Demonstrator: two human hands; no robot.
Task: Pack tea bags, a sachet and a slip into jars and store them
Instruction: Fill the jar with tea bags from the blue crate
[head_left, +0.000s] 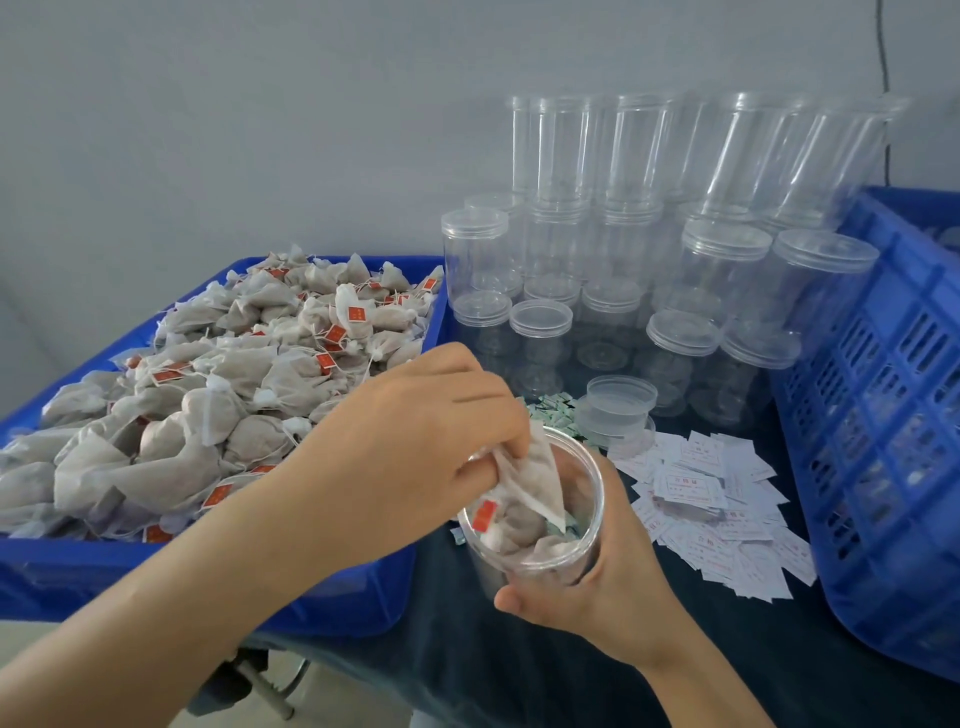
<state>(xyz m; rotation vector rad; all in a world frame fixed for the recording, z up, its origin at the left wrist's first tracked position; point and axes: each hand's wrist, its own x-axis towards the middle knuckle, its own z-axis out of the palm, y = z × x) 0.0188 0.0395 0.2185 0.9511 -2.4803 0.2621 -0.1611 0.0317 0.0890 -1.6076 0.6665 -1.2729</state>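
Tea-bag tray (218, 571) left, crate (883, 415) right, jars (623, 249) behind, slips (717, 499) between.

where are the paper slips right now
In the head view the slips lie in a loose pile on the dark cloth at right, between the jar in the right hand and the blue crate.

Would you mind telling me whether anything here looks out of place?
One small green sachet lies alone on the dark cloth beside the open jar, apart from the sachet pile. Nothing else stands out.
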